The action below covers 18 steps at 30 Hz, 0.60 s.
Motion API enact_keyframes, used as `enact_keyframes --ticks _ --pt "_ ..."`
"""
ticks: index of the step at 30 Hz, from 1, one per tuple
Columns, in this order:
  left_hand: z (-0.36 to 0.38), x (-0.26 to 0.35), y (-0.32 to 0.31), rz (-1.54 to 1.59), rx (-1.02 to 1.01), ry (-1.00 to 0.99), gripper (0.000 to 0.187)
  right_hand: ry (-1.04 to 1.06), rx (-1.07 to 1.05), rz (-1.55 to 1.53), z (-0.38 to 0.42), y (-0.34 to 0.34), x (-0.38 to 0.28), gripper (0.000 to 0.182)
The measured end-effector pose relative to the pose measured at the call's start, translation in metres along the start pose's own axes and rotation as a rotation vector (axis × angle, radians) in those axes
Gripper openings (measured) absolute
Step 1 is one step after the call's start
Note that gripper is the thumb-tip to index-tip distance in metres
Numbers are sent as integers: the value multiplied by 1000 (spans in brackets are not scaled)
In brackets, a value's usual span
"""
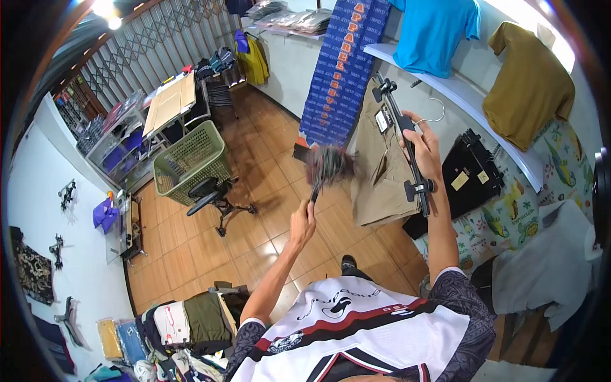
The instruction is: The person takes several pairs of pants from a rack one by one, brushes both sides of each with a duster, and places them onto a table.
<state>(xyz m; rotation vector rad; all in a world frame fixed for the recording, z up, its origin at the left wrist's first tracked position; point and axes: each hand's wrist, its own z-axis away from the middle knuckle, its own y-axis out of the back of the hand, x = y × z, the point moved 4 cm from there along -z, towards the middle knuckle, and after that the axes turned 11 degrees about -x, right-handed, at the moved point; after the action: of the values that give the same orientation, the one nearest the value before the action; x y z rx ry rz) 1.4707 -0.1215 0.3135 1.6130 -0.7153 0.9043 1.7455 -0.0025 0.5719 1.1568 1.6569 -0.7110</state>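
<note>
My left hand (302,223) is wrapped round the dark handle of a feather duster (329,167), whose bristles are smeared by motion just left of the khaki trousers. In my right hand (422,148) is a black clip hanger (410,143) with a wire hook. From its clips hang the khaki trousers (382,184), folded, with a tag near the waist. Behind them, black trousers (468,172) on another hanger lie against the patterned wall.
A green basket (194,159) and a black chair (213,194) stand left of centre. A blue banner (344,70) leans at the wall beside a white shelf (458,102) with shirts above. Folded clothes (191,325) are piled at lower left.
</note>
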Motion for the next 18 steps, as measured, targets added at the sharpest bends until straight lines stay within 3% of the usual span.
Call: enact_keyframes --ticks 2,5,8,11,14,18 --pt "-12 41 10 127 42 -34 21 -27 -38 0 3 -11 -3 41" --pt "-17 51 -6 57 57 -197 24 -23 -70 16 4 -21 -16 42" --pt "-6 -50 -50 -342 -312 60 28 45 -38 44 11 -19 -33 44" --pt "4 -108 -47 -358 -232 120 31 109 29 64 9 -5 -27 46" --pt "-3 -45 3 -137 -10 0 32 69 75 60 7 -7 -20 46" --pt "6 44 35 139 24 -126 28 68 63 27 -13 -8 12 40"
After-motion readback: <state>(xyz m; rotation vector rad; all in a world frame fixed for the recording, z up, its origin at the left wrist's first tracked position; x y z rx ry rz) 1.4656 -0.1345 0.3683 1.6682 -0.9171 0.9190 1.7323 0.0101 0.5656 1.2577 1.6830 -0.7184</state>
